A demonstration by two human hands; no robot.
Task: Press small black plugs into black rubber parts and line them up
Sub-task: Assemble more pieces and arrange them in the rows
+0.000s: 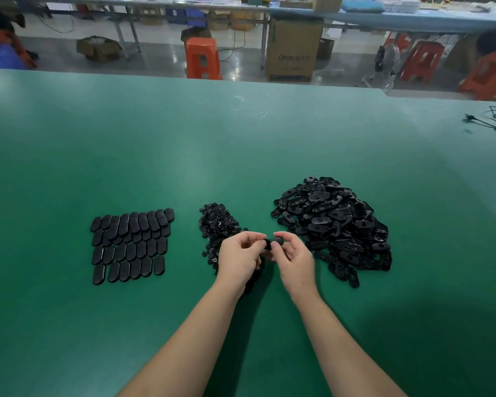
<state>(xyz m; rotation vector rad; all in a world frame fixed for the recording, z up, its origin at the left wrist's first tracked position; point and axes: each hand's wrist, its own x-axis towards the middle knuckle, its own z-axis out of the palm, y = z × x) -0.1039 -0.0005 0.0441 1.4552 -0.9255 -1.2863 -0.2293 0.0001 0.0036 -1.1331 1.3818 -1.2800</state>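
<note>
Black rubber part point(275, 242) held above the green bench point(241, 144), pinched between left hand point(238, 257) and right hand point(294, 260), fingers of both curled onto it. Small plug pile point(216, 224) sits just behind left hand; loose parts heap point(335, 222) to the right. Finished parts lined up in rows point(131, 243) at left.

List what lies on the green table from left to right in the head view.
Rows of lined-up rubber parts → pile of small plugs → left hand → right hand → heap of loose rubber parts → cables.
</note>
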